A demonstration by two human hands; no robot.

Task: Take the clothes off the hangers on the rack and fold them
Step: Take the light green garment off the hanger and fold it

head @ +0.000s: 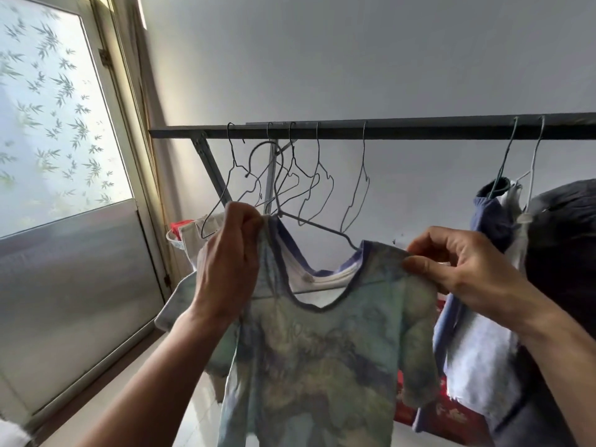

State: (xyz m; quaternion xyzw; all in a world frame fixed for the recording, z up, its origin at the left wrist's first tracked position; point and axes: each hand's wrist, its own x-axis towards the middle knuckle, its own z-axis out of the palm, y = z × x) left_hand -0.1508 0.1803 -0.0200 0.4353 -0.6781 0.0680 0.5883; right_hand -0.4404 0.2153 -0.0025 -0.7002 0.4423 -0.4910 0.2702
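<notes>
A small pale green and blue printed T-shirt hangs in front of me on a grey wire hanger that is off the rack bar. My left hand grips the shirt's left shoulder by the collar, next to the hanger wire. My right hand pinches the right shoulder edge of the shirt. The dark metal rack bar runs across above, with several empty wire hangers hooked on it at the left.
At the right of the bar hang a blue garment and a white one on hangers, with a dark garment beside them. A frosted glass door stands at the left. Red patterned fabric lies low behind the shirt.
</notes>
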